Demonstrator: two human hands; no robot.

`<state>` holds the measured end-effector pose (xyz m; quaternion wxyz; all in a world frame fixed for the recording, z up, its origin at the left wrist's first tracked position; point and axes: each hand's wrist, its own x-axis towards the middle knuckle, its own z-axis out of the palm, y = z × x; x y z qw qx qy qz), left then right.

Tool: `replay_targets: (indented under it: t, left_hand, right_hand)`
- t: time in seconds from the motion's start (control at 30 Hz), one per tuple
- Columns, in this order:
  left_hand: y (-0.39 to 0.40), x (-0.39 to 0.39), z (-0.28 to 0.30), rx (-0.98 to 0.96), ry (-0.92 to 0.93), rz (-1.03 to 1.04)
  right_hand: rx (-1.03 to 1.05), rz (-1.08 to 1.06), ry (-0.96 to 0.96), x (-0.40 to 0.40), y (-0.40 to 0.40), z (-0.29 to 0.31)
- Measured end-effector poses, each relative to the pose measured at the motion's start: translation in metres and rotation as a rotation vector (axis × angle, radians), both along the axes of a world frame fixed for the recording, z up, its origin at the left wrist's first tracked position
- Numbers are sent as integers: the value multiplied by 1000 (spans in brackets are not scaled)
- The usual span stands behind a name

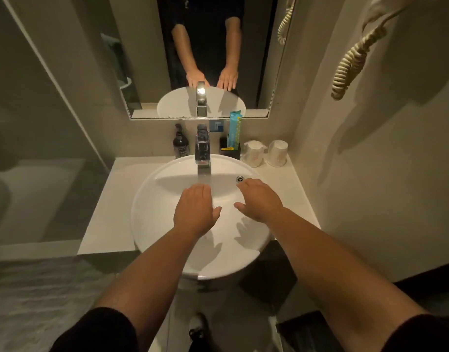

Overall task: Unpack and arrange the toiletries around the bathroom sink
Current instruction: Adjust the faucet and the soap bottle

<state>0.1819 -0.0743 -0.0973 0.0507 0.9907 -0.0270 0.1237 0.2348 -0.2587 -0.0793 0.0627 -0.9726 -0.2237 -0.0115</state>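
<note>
Both hands hover palm-down over the round white sink (152,199). My left hand (195,209) is under the chrome faucet (202,146), fingers together, holding nothing. My right hand (259,199) is to its right near the overflow hole (240,179), fingers slightly spread, also holding nothing. Behind the sink stand a dark pump bottle (180,142) at the left, and at the right a black holder (229,148) with a teal toiletry packet (234,130) upright in it. Two upturned wrapped cups (265,153) sit at the back right corner.
A pale counter (111,204) surrounds the sink, with bare surface at the left. A mirror (200,54) hangs on the wall behind. A coiled cord (350,64) hangs on the right wall. A dark bin (269,275) stands under the counter at the right.
</note>
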Motion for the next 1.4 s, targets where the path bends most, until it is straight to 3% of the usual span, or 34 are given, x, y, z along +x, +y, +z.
replay_targets:
  t: [0.53,1.0,1.4]
  left_hand:
    - [89,-18,14,10,11,229]
    - [196,76,16,-50,30,45]
    - [197,152,-3,-166,99,34]
  right_hand:
    - [66,201,22,-5,116,19]
    - [48,69,22,65,215,18]
    - [-65,41,-63,168,246,76]
